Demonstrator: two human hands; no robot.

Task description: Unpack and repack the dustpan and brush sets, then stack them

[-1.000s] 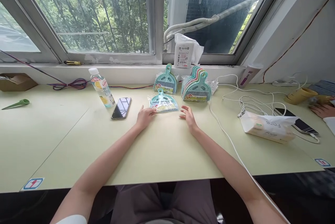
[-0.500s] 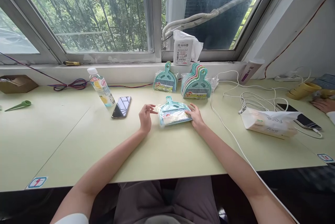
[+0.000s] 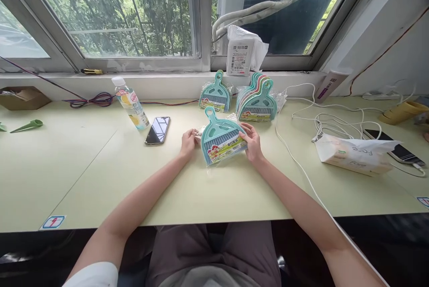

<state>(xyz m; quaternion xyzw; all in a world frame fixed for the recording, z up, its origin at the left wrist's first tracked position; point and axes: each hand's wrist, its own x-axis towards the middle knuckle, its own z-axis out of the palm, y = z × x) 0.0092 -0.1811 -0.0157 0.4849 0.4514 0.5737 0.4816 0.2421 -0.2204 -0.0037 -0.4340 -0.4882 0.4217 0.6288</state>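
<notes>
Both hands held a packaged teal dustpan set (image 3: 221, 140) just above the table (image 3: 208, 193): the left hand (image 3: 188, 141) pinched its left edge, the right hand (image 3: 252, 142) closed on its right. The slippery wrap could slide loose. Bare table lay nearer the person; a phone (image 3: 158, 129), a bottle (image 3: 131, 104) and stacked dustpans (image 3: 257, 103) stood close beyond.

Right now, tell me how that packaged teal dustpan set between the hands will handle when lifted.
The packaged dustpan set probably stays stiff: its moulded plastic pan keeps its shape while tilted up between the left hand and right hand. It looks light, pinched only at its edges. The clear wrapper is glossy and loose at the bottom, so it may feel slippery and crinkle.
</notes>
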